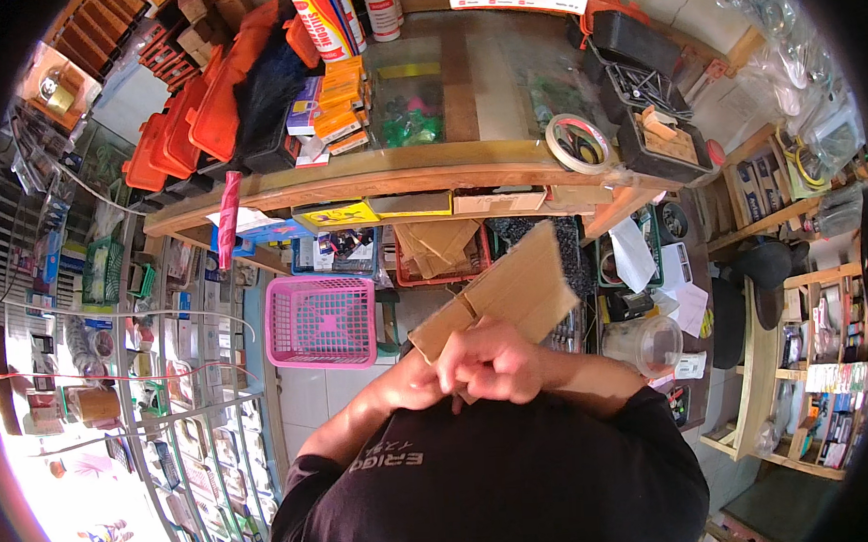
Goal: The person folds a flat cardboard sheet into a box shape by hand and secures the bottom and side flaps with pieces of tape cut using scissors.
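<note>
cardboard held at chest

both hands clasp a flat cardboard piece (508,292) close to the chest, below the desk (420,170) edge. right hand (491,360) curled shut on its lower end; left hand (421,373) mostly hidden behind it, also gripping the card. the card tilts up to the right, in front of a pink basket (322,321). tape roll (578,144) lies on the desk's right end.
</note>
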{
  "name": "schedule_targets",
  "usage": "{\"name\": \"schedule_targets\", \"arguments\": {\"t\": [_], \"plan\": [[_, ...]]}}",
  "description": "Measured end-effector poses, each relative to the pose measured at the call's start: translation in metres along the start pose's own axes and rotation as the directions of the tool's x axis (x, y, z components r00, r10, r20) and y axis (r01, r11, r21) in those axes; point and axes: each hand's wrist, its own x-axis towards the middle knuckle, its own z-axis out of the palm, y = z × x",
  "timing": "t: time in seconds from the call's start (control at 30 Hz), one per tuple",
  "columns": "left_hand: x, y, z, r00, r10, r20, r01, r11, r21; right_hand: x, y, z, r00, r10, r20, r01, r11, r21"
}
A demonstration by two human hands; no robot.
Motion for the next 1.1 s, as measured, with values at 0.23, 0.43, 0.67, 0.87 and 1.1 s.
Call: {"name": "schedule_targets", "arguments": {"t": [0.23, 0.43, 0.67, 0.87, 1.1], "plan": [[-0.01, 0.014, -0.028, 0.944, 0.021, -0.33, -0.147, 0.921, -0.361, 0.016, -0.006, -0.003, 0.912, -0.266, -0.312, 0.194, 0.951, -0.243], [-0.021, 0.01, -0.046, 0.905, 0.196, -0.377, -0.148, 0.977, 0.152, 0.064, -0.007, 0.029, 0.886, -0.208, -0.414, -0.104, 0.782, -0.615], [-0.029, 0.016, -0.06, 0.906, 0.169, -0.388, -0.083, 0.97, 0.228, 0.093, 0.011, 0.045, 0.82, -0.377, -0.43, -0.11, 0.634, -0.765], [-0.03, 0.014, -0.057, 0.889, 0.221, -0.402, -0.195, 0.975, 0.105, 0.101, 0.018, 0.051, 0.821, -0.35, -0.45, -0.116, 0.671, -0.732], [-0.034, -0.008, -0.067, 0.895, 0.222, -0.386, -0.112, 0.951, 0.289, 0.099, 0.024, 0.051, 0.839, -0.118, -0.531, -0.223, 0.816, -0.534]]}}
